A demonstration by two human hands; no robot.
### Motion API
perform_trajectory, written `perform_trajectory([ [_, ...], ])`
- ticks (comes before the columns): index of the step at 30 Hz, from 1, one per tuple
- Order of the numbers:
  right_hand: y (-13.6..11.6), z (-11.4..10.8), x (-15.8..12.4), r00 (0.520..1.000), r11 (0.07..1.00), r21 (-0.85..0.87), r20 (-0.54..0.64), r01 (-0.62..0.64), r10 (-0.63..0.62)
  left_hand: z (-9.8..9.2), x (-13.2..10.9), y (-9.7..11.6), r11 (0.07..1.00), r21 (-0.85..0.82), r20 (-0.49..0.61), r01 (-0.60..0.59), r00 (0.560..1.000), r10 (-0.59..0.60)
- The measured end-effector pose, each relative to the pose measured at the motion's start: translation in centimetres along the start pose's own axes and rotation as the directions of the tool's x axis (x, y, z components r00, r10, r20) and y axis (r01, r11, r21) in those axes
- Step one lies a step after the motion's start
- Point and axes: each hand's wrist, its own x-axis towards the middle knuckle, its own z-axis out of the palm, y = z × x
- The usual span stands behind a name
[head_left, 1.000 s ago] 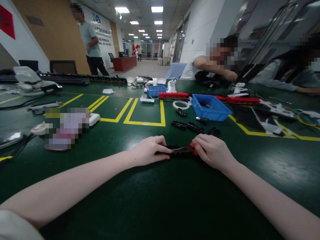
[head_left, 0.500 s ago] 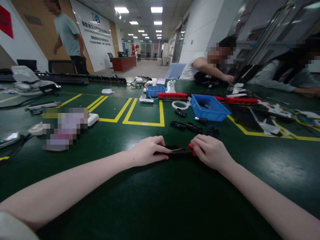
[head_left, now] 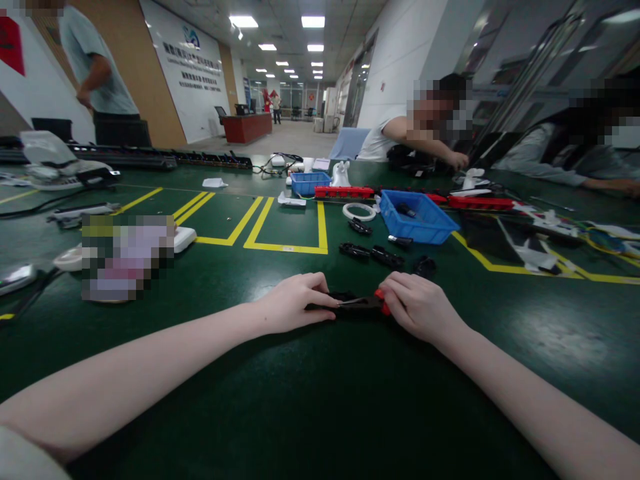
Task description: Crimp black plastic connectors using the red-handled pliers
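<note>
My right hand [head_left: 420, 303] is closed round the red handles of a pair of pliers [head_left: 367, 303], whose dark jaws point left. My left hand [head_left: 297, 300] pinches a small black part [head_left: 343, 295] between thumb and fingers, right at the tips of the jaws. Much of that part is hidden by my fingers, and its exact kind does not show. Just beyond my hands lie several similar black pieces [head_left: 386, 256] on the green table [head_left: 320, 400]. A dark piece [head_left: 424, 266] rests close behind my right hand.
Behind the pieces stands a blue bin [head_left: 419, 219] with a black item inside. Nearby are a white ring [head_left: 359, 212], a smaller blue basket [head_left: 309, 183] and a red strip [head_left: 345, 193]. A phone-like object [head_left: 133, 260] lies at left. Two people sit across at right; another stands at far left.
The person at the far left has moved further left. My hands keep nearly the same place and grip, with the pliers and the black part between them.
</note>
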Motion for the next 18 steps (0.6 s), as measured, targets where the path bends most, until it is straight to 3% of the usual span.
perform_trajectory([
  [9,0.0,-0.14,0.05,1.0,0.999,-0.035,-0.002,-0.01,0.01,-0.11,0.03,0.07,1.0,-0.007,0.009,0.003,1.0,-0.003],
  [18,0.57,-0.39,0.32,0.996,0.994,-0.105,-0.075,0.036,-0.044,-0.04,0.04,0.06,1.0,0.003,0.0,-0.008,1.0,0.008],
])
